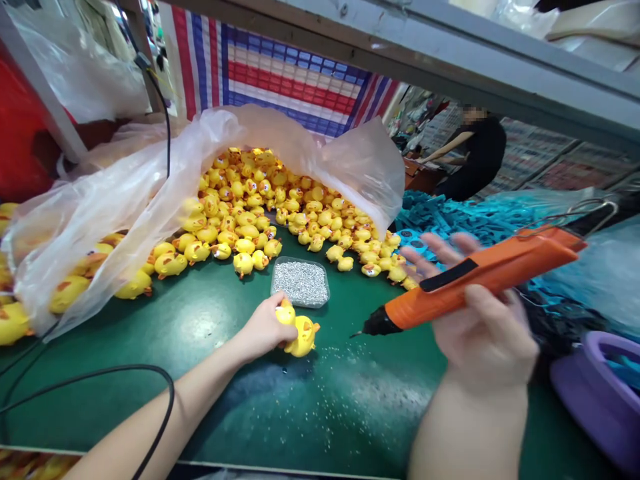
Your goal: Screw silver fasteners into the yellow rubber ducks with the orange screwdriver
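My left hand (270, 323) is closed around a small yellow toy duck (303, 337), just above the green tabletop. Part of the duck is hidden behind my fingers. In my right hand (487, 330) lies an orange electric screwdriver (480, 277), held under the thumb with the other fingers partly spread. Its black nose and thin bit point left, toward the duck but apart from it. Beyond my left hand stands a clear plastic tray (324, 301) full of small silvery screws.
Many yellow ducks (245, 220) spill from a clear plastic bag (150, 193) at the back. A black cable (173, 393) loops over my left forearm. Blue pieces (500, 217) and a purple tub (575, 380) are at right. A metal beam (450, 60) crosses overhead; a person (483, 157) works beyond.
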Tool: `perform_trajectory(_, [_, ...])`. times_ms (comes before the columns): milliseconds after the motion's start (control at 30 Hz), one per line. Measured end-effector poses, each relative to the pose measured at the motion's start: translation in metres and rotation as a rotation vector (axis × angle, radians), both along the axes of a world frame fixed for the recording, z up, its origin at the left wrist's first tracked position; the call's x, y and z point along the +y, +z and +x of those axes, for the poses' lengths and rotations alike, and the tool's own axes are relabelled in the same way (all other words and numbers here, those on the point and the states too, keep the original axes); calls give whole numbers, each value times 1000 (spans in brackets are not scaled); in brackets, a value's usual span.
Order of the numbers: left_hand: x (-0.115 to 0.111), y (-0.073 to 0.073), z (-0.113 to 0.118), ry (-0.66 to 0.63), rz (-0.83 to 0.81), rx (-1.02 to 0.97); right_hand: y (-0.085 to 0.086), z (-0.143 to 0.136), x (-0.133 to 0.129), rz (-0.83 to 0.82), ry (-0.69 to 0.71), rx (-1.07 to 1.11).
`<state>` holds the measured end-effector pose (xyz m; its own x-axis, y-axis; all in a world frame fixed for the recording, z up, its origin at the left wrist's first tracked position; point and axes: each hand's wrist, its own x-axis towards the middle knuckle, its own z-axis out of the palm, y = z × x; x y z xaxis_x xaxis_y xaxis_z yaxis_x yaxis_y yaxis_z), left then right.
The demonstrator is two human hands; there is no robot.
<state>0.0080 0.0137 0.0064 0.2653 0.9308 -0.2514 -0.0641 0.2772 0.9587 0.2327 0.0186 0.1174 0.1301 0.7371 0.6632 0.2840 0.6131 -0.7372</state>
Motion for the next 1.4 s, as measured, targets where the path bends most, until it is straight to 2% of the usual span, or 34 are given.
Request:
perform_trajectory(100, [-2, -6, 5, -29, 8, -14, -8, -16, -4, -243, 317, 202])
perform_trajectory(167, [-1, -10, 7, -32, 18, -11, -9, -27, -6, -301, 433, 199])
perform_trajectory(400, [-2, -20, 11, -56, 28, 14, 8, -39, -2, -306, 737, 93])
perform_trajectory(500, [-2, -22, 12, -54, 46, 15, 7, -40, -1, -310, 887, 166])
perform_trajectory(600, [-3, -22, 13, -44, 44, 6, 5, -42, -3, -353, 973, 180])
perform_trajectory(667, [-3, -22, 14, -48, 31, -3, 4, -47, -6, -324, 915, 179])
perform_trajectory(800, [-5, -20, 18, -37, 4, -26, -1, -69, -9, -192, 522, 403])
perform_trajectory(867, [-7, -19, 20, -22, 2, -41, -8, -80, -10, -163, 415, 505])
perform_trajectory(1033, [-9, -18, 21, -6, 14, -83, -19, -92, -12, -126, 395, 525])
perform_trajectory(1400, [-7, -14, 19, 33, -18, -122, -14, -89, -18, -64, 321, 503])
